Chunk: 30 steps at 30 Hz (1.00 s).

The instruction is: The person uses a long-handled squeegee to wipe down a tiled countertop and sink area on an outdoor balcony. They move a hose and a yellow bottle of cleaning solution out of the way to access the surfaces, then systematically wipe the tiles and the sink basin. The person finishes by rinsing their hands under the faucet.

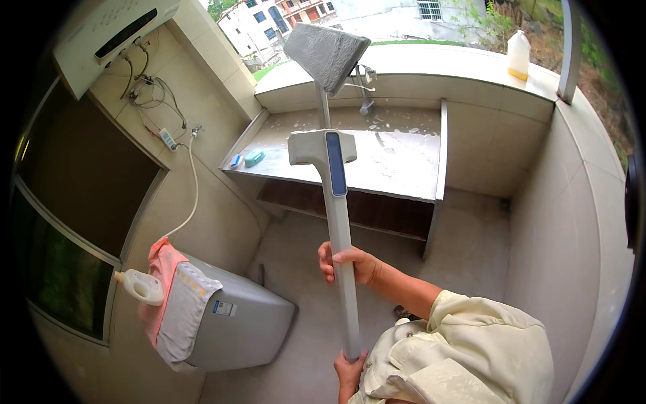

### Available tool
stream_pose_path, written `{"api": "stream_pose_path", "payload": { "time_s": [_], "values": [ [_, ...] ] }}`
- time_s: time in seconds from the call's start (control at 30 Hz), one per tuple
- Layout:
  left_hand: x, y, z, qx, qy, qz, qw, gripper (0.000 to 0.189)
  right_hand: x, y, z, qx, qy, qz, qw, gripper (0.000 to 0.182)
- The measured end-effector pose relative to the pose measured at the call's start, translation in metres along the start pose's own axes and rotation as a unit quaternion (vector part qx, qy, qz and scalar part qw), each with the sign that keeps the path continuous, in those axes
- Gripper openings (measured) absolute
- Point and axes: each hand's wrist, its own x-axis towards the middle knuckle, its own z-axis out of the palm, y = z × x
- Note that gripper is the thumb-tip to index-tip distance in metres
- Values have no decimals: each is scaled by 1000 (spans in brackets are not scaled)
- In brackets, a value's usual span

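Note:
A long-handled mop with a triangular grey head (325,53) rises upright before me, its head near the top of the view. A metal rod (323,106) joins the head to a pale grey handle (339,222), which carries a T-shaped collar (305,146) with a dark blue panel (335,164). Midway along the handle, my right hand (351,262) wraps around it, thumb across the front. My left hand (349,371) grips its lower end, close to my pale yellow shirt (454,353).
Beyond the mop is a wet counter (393,161) with a tap (365,103), a teal soap box (255,157) and a shelf below. At left stands a grey washing machine (242,313) bearing cloths (184,313) and a detergent bottle (144,287). A plastic jug (519,55) sits on the ledge.

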Motion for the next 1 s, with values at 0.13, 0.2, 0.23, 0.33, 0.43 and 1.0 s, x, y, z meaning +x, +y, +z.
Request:
{"api": "stream_pose_path", "payload": {
  "time_s": [0.13,0.2,0.23,0.33,0.43,1.0],
  "values": [
    [1,-43,-4,164,127,73,976,44,-22,-14,-9,-314,167,52,933,54],
    [-14,-45,-9,226,154,43,961,47,-29,-37,-24,-516,232,90,820,62],
    [-18,-52,-11,229,167,43,958,48,-29,-62,-38,-640,278,91,711,66],
    [-26,-66,-14,243,194,30,950,49,-20,-135,-37,-391,341,-118,847,62],
    [-26,-53,-12,270,205,18,941,49,4,-186,-39,-264,291,-166,904,50],
    [-30,-48,-9,340,146,-34,928,48,-65,-162,-157,-304,487,18,818,71]
  ]
}}
